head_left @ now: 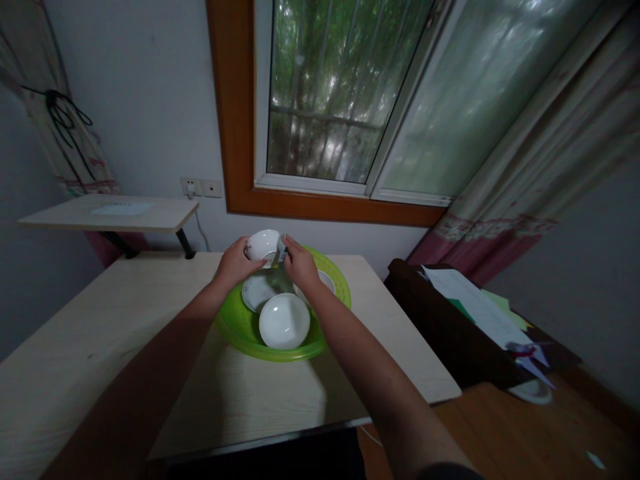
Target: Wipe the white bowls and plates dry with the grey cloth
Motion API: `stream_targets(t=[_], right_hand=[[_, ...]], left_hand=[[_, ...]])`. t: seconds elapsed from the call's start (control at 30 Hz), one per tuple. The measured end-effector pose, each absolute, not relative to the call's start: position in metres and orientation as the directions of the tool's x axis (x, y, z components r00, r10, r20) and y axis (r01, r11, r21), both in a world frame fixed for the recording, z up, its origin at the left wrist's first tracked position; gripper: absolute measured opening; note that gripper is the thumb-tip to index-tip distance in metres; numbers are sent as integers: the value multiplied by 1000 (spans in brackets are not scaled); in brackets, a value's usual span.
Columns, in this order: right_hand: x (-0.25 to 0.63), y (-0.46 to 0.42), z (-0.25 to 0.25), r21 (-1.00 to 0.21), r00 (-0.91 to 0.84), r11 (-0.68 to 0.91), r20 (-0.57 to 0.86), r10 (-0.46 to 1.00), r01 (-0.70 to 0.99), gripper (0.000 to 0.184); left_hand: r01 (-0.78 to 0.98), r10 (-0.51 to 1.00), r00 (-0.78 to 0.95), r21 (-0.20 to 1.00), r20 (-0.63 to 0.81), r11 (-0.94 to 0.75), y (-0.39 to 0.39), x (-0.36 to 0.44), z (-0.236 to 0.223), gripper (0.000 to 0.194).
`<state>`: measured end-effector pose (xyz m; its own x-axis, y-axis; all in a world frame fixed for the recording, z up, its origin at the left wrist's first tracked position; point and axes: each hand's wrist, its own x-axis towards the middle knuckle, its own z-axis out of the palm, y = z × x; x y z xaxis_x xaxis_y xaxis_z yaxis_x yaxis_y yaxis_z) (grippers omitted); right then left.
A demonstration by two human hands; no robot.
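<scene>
My left hand is closed on the side of a white bowl with a small reddish pattern, tilted above the back of a green plastic basin. My right hand grips a small white piece of crockery with a dark blue-green mark, right beside that bowl. Its full shape is hidden by my fingers. Inside the basin, a white bowl sits at the front and a pale patterned plate lies behind it. Another white dish is partly covered by my right forearm.
The basin stands on a pale wooden table. A raised shelf is at the back left, near a wall socket. Beyond the table is a window. Papers lie on a dark brown piece of furniture at the right.
</scene>
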<state>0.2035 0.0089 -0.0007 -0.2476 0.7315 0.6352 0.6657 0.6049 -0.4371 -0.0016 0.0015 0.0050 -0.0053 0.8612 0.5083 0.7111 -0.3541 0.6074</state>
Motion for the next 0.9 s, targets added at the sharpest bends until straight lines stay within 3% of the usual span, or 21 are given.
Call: stream_targets(t=[0.23,0.33,0.47,0.57,0.8,0.9], right_hand=[[187,-6,8,-167,-622,868,635,457,468,62],[189,-3,8,-196,-584,854,655,480,482,62],[201,9,1,-381,-325,716,699,637,585,63],[207,15,-3,-446,-249,655,677,692,610,61],[195,0,6,-205,-558,861,687,465,465,61],[193,-3,10,-185,-589,875,675,444,447,62]], left_hand=[[679,840,70,591,539,-435,3,0,2,40],[679,849,20,616,528,-399,4,0,2,47],[677,856,-51,648,514,-349,5,-2,3,58],[672,860,-56,656,507,-343,5,-2,3,58],[652,859,-85,680,504,-335,10,-5,-1,55],[651,860,-112,690,498,-315,11,-6,0,53]])
